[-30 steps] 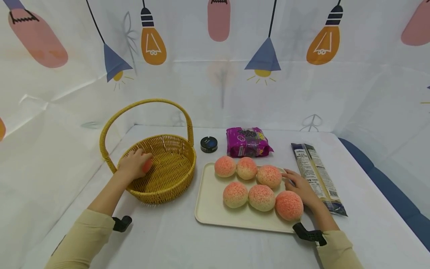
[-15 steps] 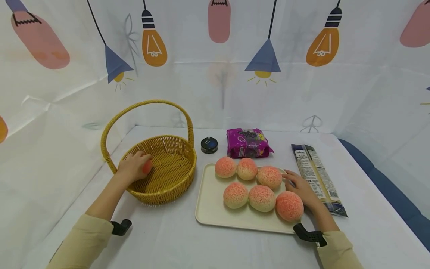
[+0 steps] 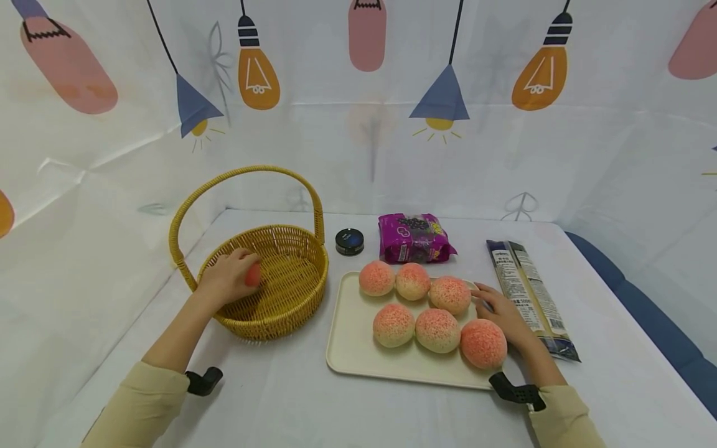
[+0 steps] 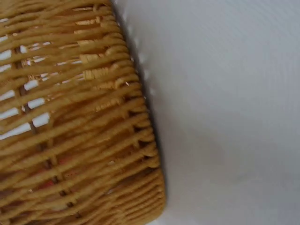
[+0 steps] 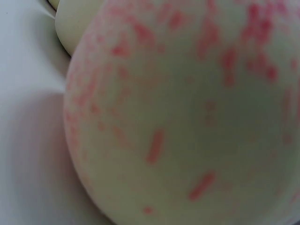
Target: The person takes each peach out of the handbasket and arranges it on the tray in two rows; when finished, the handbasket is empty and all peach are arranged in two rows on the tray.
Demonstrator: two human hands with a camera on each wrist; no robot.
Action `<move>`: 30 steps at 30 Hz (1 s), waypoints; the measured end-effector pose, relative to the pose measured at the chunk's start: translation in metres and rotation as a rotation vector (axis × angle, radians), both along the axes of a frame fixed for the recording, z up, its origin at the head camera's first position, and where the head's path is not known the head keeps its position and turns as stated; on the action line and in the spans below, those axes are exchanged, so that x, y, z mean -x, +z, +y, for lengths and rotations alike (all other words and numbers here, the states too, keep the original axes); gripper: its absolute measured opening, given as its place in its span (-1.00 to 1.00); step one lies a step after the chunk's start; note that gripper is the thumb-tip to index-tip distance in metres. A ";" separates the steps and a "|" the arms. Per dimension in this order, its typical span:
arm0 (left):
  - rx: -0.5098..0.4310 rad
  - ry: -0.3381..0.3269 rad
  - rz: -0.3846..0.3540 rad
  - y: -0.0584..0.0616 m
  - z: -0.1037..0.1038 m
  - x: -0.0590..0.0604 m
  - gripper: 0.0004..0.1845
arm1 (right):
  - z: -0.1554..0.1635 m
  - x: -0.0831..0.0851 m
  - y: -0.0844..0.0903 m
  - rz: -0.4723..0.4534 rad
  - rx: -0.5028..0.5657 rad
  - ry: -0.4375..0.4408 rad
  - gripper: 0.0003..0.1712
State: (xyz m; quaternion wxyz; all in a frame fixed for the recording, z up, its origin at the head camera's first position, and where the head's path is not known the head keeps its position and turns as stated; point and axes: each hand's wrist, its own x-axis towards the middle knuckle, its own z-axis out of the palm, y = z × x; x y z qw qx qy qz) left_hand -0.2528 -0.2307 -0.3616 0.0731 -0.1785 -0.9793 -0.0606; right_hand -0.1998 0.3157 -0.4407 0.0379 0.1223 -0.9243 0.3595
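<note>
Left hand [image 3: 226, 278] holds a peach [image 3: 253, 274] inside the basket [image 3: 291, 292], nudged slightly further in than a second ago; not released. Right hand [image 3: 504, 314] rests flat on the tray [image 3: 350, 348] edge, fingers relaxed.

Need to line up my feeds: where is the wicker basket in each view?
Head: basket left of centre, left hand inside it holding a peach.
Left wrist: its woven wall fills the left half.
Right wrist: not in view; only a peach.
Shared landmark: white tablecloth.
</note>
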 end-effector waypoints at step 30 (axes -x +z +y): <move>-0.111 -0.111 0.282 0.025 0.063 -0.033 -0.47 | -0.001 -0.001 0.000 -0.002 0.005 -0.008 -0.60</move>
